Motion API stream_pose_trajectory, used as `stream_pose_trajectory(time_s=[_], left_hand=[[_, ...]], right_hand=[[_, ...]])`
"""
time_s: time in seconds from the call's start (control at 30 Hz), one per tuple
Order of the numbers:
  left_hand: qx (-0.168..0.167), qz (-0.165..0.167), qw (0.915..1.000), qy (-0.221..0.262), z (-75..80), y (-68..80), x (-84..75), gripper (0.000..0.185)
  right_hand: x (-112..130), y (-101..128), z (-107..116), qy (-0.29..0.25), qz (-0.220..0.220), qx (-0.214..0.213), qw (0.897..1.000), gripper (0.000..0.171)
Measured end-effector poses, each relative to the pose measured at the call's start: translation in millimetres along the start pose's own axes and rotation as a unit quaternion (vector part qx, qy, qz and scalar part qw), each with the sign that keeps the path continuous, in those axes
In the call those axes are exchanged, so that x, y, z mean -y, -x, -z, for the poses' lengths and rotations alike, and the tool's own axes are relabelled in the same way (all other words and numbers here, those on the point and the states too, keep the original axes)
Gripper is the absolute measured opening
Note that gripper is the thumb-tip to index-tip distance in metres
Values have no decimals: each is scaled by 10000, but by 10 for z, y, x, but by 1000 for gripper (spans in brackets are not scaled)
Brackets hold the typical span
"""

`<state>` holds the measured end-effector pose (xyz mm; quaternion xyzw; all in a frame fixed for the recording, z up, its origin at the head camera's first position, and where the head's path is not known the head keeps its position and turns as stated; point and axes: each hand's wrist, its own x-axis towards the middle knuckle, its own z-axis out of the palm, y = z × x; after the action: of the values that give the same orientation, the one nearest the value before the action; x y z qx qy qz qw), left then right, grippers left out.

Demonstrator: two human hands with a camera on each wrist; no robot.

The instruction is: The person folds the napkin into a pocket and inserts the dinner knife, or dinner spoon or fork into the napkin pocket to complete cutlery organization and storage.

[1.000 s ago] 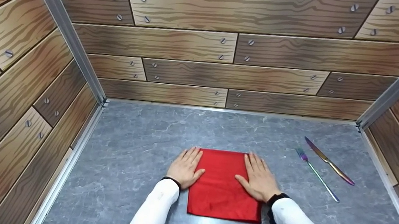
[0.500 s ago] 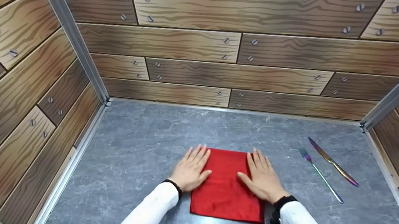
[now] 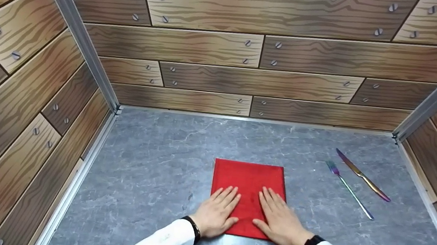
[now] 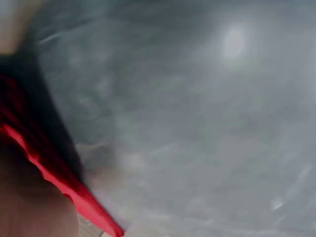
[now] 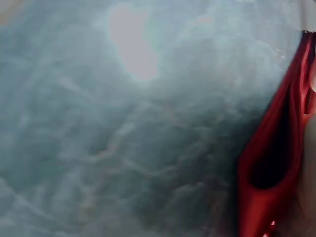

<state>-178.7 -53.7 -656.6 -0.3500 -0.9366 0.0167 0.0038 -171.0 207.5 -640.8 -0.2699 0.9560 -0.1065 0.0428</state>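
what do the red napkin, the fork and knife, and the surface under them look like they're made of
The red napkin looks like woven cloth: matte, lying flat in crisp folded layers. The fork and knife look like polished metal with a rainbow-tinted coating, since they shine purple to gold. The tabletop looks like grey veined stone or a printed imitation, with a slight sheen.

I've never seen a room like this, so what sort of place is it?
Probably a staged booth made to look like a dining spot, not a real room. The walls carry printed cartoon planks in metal framing, and the grey marble-look top holds a napkin, a fork and a knife.
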Motion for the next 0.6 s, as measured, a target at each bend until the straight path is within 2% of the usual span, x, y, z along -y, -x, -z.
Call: stream_pose_trajectory(time_s=[0.2,0.43,0.6], left_hand=[[-175,-116,9997,-79,-118,32,54,69],[-31,-92,9999,41,-98,46,56,70],[1,-1,10000,79,-93,63,58,71]], right_hand=[[-56,52,-65,11,67,-52,10000,82],[-124,101,-140,-276,46,-103,9996,81],[-147,106,-182,-424,189,-281,9985,79]])
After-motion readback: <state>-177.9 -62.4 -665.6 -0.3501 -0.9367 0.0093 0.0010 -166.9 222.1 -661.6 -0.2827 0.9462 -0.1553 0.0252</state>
